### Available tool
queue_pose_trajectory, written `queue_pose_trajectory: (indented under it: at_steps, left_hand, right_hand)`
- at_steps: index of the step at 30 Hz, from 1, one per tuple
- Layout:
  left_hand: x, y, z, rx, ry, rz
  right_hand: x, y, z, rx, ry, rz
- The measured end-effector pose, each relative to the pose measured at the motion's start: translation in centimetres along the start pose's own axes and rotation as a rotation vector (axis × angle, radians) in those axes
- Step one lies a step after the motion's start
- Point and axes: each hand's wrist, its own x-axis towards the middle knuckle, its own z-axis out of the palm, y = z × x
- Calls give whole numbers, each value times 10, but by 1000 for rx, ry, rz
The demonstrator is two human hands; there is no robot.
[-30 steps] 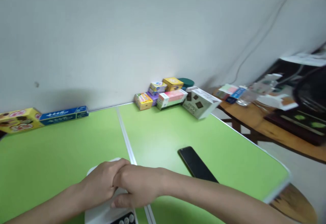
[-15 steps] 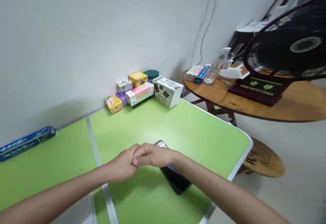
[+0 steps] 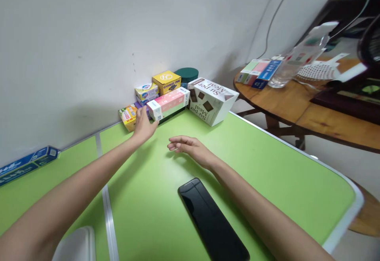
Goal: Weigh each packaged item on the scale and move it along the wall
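Observation:
My left hand (image 3: 144, 125) is at the near left end of a pink and white box (image 3: 169, 103), fingers apart; whether it touches the box I cannot tell. Just left of that hand sits a small orange and yellow box (image 3: 128, 117), partly covered by it. My right hand (image 3: 190, 148) hovers over the green table (image 3: 154, 197) with loosely curved fingers and nothing in them. Behind the pink box stand a yellow box (image 3: 166, 82), a small yellow and white box (image 3: 147, 93) and a jar with a green lid (image 3: 187, 74). A white "Super Meal" box (image 3: 212, 101) is to the right.
A black phone (image 3: 212, 221) lies in front of me. At the left wall edge is a long blue box (image 3: 29, 165). A wooden table (image 3: 276, 112) to the right bears a clear bottle (image 3: 285, 71), boxes and a fan. Bottom left shows a white object (image 3: 77, 245).
My hands were clasped together over the phone and have come apart. The left reached forward to the boxes, the right moved forward too. The view has shifted nearer the boxes.

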Motion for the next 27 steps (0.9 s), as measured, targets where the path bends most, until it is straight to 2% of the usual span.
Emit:
queue_pose_trajectory:
  at_steps: [4,9,14,18,21,23,25,27]
  left_hand:
    - [28,4,14,37,70,-49]
    - [48,-4,13,82,31,25]
    - [50,-11,2,80,-21,94]
    - [45,-2,1,104,-134,29]
    - [34,7,-5,88,-175,-1]
    - [17,7,-18,70,-172,12]
    - [-11,-3,-40,61,-177,35]
    - [-48,-22,-72,49,-209,65]
  right_hand:
    - [2,8,-1,10,-53,14]
    - [-2,10,-9,1,-45,21]
    - [-11,10,-10,-25,40,35]
    - [-15,7,3,25,140,31]
    - [-23,-1,17,27,183,11]
    - [-32,-7,24,-11,185,2]
    - [-45,-11,28,-69,194,6]
    - [-57,-12,30,-118,241,24]
